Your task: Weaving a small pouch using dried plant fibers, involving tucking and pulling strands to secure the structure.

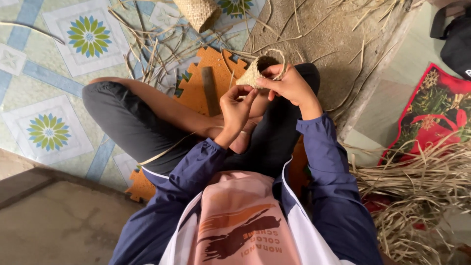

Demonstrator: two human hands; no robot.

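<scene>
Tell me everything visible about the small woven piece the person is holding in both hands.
The small woven piece is a pale, straw-coloured pouch or basket, seemingly plaited from dried grass or palm strips. Its dark open mouth faces up and away, with a thin loop of loose strand arching over it. It is held in the air above the person's crossed legs. The right hand grips its right side, and the left hand pinches its lower edge with the fingertips. A long strand trails from the left hand towards the lower left.

Tan woven pouch [251, 74] — orange mat [212, 61] — navy sleeves [324, 162].
</scene>
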